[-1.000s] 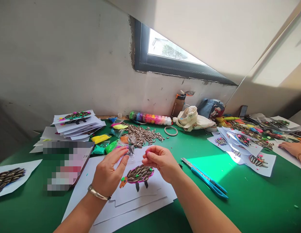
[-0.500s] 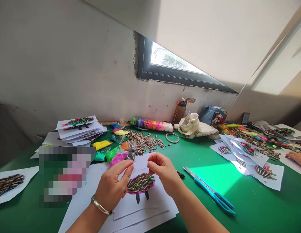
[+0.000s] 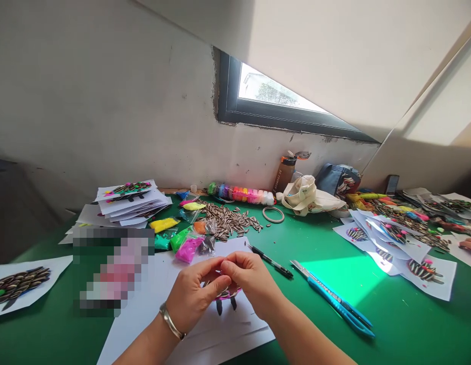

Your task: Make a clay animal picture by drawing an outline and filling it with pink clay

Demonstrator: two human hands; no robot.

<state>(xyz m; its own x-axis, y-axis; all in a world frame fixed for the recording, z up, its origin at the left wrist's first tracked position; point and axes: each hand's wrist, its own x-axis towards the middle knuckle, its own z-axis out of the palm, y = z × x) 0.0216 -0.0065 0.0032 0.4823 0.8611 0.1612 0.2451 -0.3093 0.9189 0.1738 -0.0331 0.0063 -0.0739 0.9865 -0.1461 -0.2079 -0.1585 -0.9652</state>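
Both hands meet above the white paper (image 3: 152,299) at the lower middle. My left hand (image 3: 195,291) has thumb and fingers pinched together, with a silver bracelet at the wrist. My right hand (image 3: 248,279) is pinched too, its fingertips touching those of the left. What lies between the fingertips is too small and hidden to name. Under the hands, a sunflower-seed figure (image 3: 234,293) with a pink edge and two dark legs shows only in part.
Behind the hands are bags of coloured clay (image 3: 189,248) and loose sunflower seeds (image 3: 230,219). A black pen (image 3: 272,262) and blue cutter (image 3: 334,299) lie right. Paper stacks (image 3: 131,205) stand left; seed pictures (image 3: 395,248) lie right, near another person's hand (image 3: 469,244).
My hands have come together over the seed figure, hiding most of it. The black pen shows more fully. The whole view has shifted slightly.
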